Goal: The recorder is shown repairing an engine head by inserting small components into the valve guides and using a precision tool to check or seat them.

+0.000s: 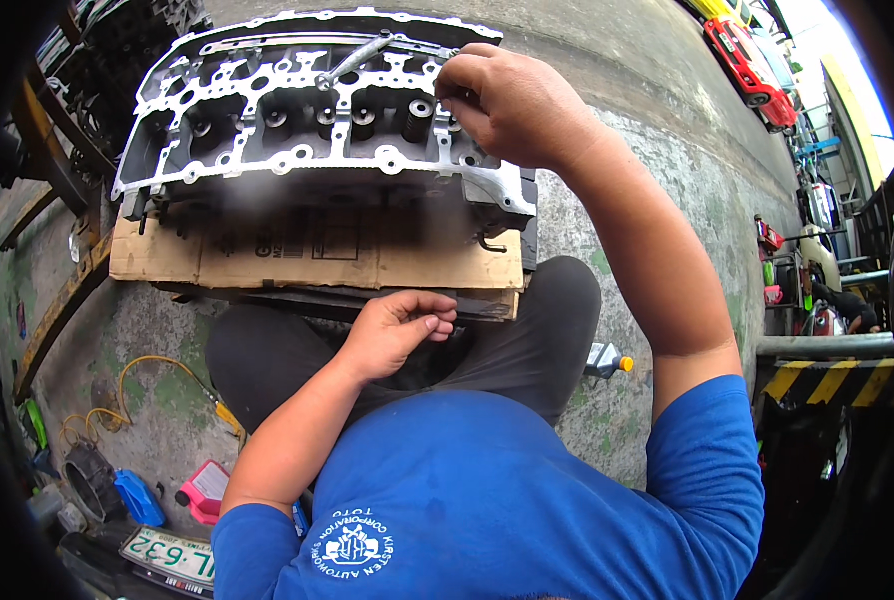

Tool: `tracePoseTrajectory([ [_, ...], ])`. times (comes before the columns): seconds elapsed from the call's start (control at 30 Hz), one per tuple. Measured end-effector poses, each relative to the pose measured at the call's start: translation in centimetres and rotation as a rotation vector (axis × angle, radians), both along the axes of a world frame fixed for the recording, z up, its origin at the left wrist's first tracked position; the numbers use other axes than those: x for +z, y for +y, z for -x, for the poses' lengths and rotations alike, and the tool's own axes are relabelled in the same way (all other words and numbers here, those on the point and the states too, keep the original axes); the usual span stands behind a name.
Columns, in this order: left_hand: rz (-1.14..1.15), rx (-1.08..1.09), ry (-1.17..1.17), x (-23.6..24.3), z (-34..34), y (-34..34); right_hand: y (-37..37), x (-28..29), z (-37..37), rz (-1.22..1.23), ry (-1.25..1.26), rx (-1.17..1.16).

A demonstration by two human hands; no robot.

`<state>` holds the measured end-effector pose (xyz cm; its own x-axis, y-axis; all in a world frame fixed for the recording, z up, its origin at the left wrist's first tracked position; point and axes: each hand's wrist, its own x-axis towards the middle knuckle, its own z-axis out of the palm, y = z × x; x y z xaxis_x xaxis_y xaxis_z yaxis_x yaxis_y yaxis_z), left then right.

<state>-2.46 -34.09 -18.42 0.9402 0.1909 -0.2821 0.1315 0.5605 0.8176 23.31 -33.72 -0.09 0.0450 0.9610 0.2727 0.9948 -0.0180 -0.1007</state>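
Note:
A metal engine cylinder head (297, 160) lies on a sheet of cardboard (447, 262) in front of me. My right hand (507, 105) is at its far right end, fingers bent down and pinched over the upper edge. Whatever those fingertips hold, if anything, is hidden. Just left of that hand, a coiled valve spring (418, 122) stands in one of the bays. A silver rod-shaped tool (357, 60) rests slantwise across the top of the casting. My left hand (399, 330) hovers over my lap by the cardboard's near edge, fingers curled in toward the thumb; its palm is hidden.
Beside my right knee stands a grey bottle with a yellow cap (610, 361). A yellow hose (127, 385), a blue bottle (139, 497) and a pink jug (204, 490) are on the floor at left. A dark metal stand (62, 180) rises at the far left.

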Motion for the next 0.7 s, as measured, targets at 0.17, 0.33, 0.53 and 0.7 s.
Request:
tracePoseTrajectory([
  [0.17, -0.019, -0.062, 0.005, -0.7, 0.1, -0.5, 2.8, 0.2, -0.2, 0.172, -0.158, 0.0],
  [0.33, 0.005, -0.095, -0.02, 0.1, -0.1, -0.2, 3.9, 0.2, 0.0, 0.22, -0.178, 0.016],
  [0.53, 0.046, -0.134, -0.028, 0.6, 0.2, -0.1, 4.5, -0.1, 0.3, 0.301, -0.246, 0.002],
  [0.7, 0.032, -0.127, -0.027, 0.7, 0.3, 0.1, 4.7, -0.2, 0.5, 0.298, -0.26, -0.038],
])
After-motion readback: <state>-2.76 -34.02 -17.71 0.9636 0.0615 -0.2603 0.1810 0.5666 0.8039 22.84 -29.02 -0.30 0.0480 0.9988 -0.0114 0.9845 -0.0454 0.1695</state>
